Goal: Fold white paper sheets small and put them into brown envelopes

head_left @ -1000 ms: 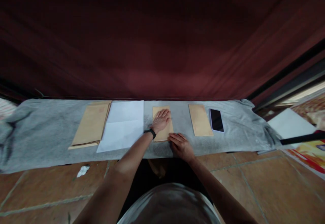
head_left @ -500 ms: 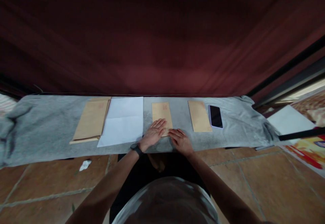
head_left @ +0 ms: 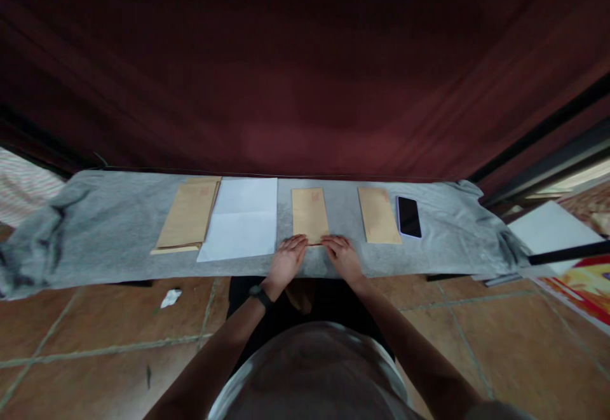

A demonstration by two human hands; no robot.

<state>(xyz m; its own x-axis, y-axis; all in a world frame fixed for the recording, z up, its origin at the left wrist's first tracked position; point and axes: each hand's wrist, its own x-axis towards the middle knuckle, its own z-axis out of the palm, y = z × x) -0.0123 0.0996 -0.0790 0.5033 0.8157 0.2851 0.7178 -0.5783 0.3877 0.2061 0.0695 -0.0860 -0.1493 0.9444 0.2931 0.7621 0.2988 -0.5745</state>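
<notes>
A brown paper envelope (head_left: 309,213) lies on the grey cloth in front of me, its short near edge toward my body. My left hand (head_left: 288,260), with a dark watch at the wrist, has its fingers together at the envelope's near left corner. At the near right corner, my right hand (head_left: 343,258) has its fingertips closed on the edge. A dark line shows along the near edge between both hands. Another brown envelope (head_left: 379,215) lies flat to the right, beside a phone (head_left: 408,217) with a dark screen.
White paper sheets (head_left: 241,220) with a crease lie left of the envelope, next to a stack of larger brown envelopes (head_left: 187,215). The cloth-covered narrow table (head_left: 119,229) backs onto a dark red curtain (head_left: 305,89). A white scrap (head_left: 171,297) is on the tiled floor.
My left hand has slid off the envelope's face, down to its near left corner. My right hand stays at the near right corner. The view has shifted slightly.
</notes>
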